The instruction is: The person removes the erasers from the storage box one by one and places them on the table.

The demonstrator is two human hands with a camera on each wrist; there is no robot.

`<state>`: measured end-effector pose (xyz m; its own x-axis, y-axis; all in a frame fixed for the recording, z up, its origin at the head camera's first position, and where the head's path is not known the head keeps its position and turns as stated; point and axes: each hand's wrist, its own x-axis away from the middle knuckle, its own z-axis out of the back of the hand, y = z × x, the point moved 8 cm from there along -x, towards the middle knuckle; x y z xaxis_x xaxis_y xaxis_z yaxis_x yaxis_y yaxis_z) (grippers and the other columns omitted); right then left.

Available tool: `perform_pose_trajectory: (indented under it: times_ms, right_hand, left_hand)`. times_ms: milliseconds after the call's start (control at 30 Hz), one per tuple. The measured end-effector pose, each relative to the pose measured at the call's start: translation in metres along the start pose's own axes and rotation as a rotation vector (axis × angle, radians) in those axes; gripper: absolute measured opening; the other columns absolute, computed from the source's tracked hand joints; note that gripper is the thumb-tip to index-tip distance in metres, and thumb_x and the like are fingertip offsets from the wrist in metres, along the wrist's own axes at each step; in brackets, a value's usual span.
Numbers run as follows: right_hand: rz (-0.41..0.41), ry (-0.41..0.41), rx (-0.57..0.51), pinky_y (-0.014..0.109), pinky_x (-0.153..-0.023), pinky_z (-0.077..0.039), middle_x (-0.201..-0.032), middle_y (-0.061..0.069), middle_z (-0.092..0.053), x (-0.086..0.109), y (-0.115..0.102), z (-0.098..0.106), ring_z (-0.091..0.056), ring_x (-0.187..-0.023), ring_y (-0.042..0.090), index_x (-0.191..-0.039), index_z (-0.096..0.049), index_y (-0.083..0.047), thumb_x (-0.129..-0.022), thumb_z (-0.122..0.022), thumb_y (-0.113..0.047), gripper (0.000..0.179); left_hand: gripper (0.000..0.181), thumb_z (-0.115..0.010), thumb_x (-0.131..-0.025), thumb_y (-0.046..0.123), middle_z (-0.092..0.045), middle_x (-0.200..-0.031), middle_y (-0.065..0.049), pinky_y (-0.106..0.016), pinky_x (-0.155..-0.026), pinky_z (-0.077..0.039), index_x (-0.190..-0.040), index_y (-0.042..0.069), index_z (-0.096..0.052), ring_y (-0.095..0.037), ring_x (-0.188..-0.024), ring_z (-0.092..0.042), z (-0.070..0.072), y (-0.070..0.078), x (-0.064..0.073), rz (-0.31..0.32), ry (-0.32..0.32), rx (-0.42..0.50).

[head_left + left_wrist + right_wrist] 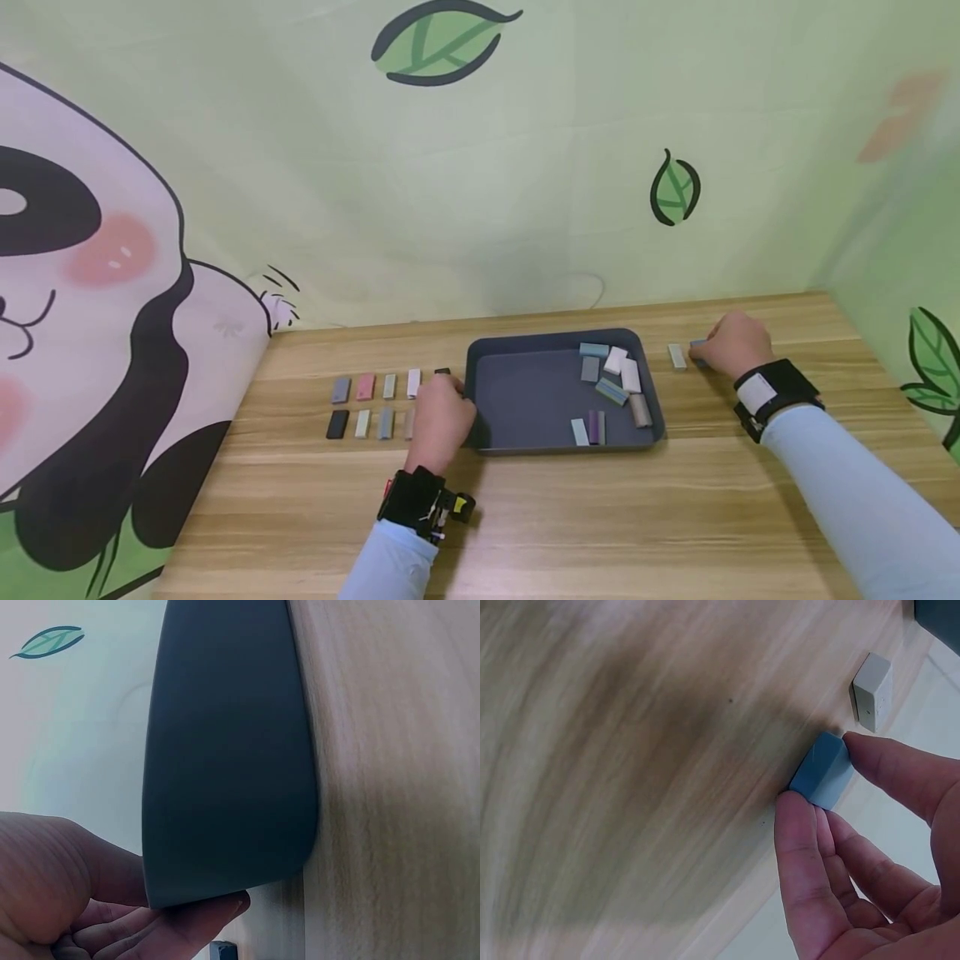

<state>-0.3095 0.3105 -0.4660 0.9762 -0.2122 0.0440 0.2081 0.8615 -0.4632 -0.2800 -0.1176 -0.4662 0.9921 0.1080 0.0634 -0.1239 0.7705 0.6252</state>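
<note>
A dark grey tray lies on the table with several small blocks inside, most toward its right end. My left hand holds the tray's left end; in the left wrist view the thumb and fingers pinch its wall. To the right of the tray, my right hand pinches a small blue block, shaped like an eraser, between thumb and fingertips at the tabletop. Just left of that block lies a pale grey-white block, apart from the hand.
Two rows of small blocks lie left of the tray, among them a pink block and a black block. My left hand partly hides the rows' right end. A patterned wall covering stands behind the wooden table.
</note>
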Motion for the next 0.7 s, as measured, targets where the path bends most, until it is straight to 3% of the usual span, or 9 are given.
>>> perform_pose_trajectory:
  times_ms: [133,400,500,567,633,700]
  right_hand:
    - [0.005,0.000,0.004,0.027,-0.046,-0.035,-0.053,0.002,-0.057,0.000,0.000,0.001,-0.049,-0.055,0.020,-0.056,-0.066,-0.004,-0.070,-0.073,-0.027,0.029]
    - [0.021,-0.004,0.022,0.026,-0.042,-0.026,-0.043,-0.006,-0.034,0.000,-0.001,0.006,-0.031,-0.043,0.012,-0.042,-0.046,-0.012,-0.074,-0.067,-0.028,0.041]
    - [0.051,0.035,0.029,0.030,-0.045,-0.036,-0.054,0.012,-0.054,0.001,-0.010,0.014,-0.048,-0.049,0.022,-0.057,-0.059,0.000,-0.076,-0.065,-0.028,0.034]
    - [0.064,0.049,0.027,0.038,-0.054,-0.045,-0.078,0.024,-0.065,0.003,-0.019,0.019,-0.059,-0.067,0.034,-0.078,-0.065,0.008,-0.077,-0.065,-0.028,0.036]
    - [0.085,0.054,0.022,0.045,-0.067,-0.048,-0.103,0.030,-0.063,0.008,-0.033,0.023,-0.061,-0.089,0.042,-0.099,-0.064,0.011,-0.078,-0.065,-0.030,0.045]
    - [0.109,0.047,0.010,0.049,-0.072,-0.048,-0.106,0.030,-0.063,0.012,-0.048,0.024,-0.061,-0.092,0.042,-0.105,-0.062,0.011,-0.080,-0.064,-0.030,0.049]
  left_hand:
    - [0.014,-0.058,-0.076,0.000,-0.063,-0.078,-0.008,-0.025,-0.047,-0.042,-0.085,0.003,-0.067,-0.016,-0.059,-0.057,-0.001,0.000,0.000,0.002,0.003,-0.001]
    - [0.013,-0.058,-0.075,-0.001,-0.062,-0.076,-0.008,-0.025,-0.046,-0.042,-0.083,0.004,-0.067,-0.017,-0.058,-0.057,-0.001,0.002,0.000,0.003,0.005,-0.001]
    - [0.012,-0.058,-0.075,-0.001,-0.062,-0.077,-0.008,-0.025,-0.047,-0.042,-0.083,0.003,-0.067,-0.017,-0.059,-0.057,-0.001,0.003,0.000,-0.004,0.005,-0.005]
    - [0.012,-0.058,-0.075,-0.001,-0.062,-0.077,-0.008,-0.025,-0.047,-0.042,-0.083,0.003,-0.067,-0.017,-0.059,-0.057,0.000,0.003,0.000,-0.009,0.009,-0.012]
    - [0.011,-0.059,-0.075,-0.001,-0.062,-0.077,-0.008,-0.025,-0.048,-0.042,-0.083,0.003,-0.066,-0.017,-0.060,-0.057,0.000,0.003,0.000,-0.009,0.011,-0.018]
    - [0.011,-0.059,-0.075,0.000,-0.062,-0.077,-0.008,-0.025,-0.048,-0.042,-0.082,0.004,-0.066,-0.017,-0.060,-0.056,0.000,0.002,0.000,-0.008,0.015,-0.021]
